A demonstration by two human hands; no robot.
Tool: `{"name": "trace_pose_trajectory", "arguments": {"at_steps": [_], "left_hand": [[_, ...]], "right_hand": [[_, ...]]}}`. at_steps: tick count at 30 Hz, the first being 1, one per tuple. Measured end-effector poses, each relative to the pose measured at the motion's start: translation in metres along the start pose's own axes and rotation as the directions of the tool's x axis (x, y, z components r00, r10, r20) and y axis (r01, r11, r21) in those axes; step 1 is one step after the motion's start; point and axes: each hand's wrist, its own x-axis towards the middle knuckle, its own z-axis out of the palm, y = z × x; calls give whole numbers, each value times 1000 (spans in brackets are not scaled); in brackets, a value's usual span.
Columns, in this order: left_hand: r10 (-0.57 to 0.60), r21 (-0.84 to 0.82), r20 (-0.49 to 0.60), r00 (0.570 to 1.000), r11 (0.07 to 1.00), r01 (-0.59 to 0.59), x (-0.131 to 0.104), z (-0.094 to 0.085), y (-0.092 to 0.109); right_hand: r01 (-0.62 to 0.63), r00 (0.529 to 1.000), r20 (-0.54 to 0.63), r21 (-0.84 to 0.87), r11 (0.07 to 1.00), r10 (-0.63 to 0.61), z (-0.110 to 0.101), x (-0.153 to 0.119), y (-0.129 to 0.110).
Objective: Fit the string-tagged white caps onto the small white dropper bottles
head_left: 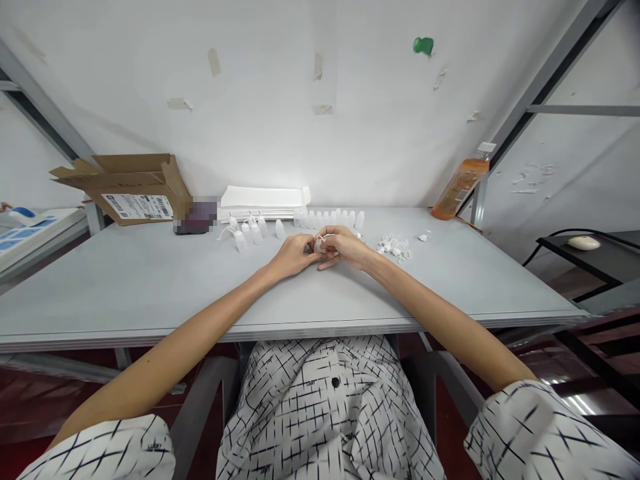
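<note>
My left hand [294,255] and my right hand [345,247] meet over the middle of the table. Pinched between their fingers is a small white bottle [319,246], partly hidden, with a bit of white cord at its top. Left of my hands stand several white bottles [256,233], some with caps and cords on them. A row of similar bottles [330,218] without visible cords lines the back, beyond my hands. To the right of my right hand lies a pile of white caps with cords [395,247].
A loose white cap [423,237] lies right of the pile. At the back are flat white cardboard pieces [265,198], a blurred dark purple object [200,219] and an open cardboard box [135,190]. A bottle of orange liquid [461,187] leans at the back right.
</note>
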Motion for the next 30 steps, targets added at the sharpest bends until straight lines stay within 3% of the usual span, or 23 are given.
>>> {"name": "trace_pose_trajectory", "arguments": {"at_steps": [7,14,22,30], "left_hand": [[-38,-43,-9,999,998,37,-4,-10,4],[3,-174,-46,999,985,-11,-5,-14,10],[-66,-267,86,994,960,87,-7,-18,17],[-63,-225,74,995,971,78,-7,-18,16]], "right_hand": [[88,992,96,-76,993,-81,-10,-4,-7],[192,981,40,-111,975,-188,-12,-7,-13],[248,969,36,-129,960,-246,-17,-5,-9],[245,969,54,-170,955,-239,-13,-6,-7]]}}
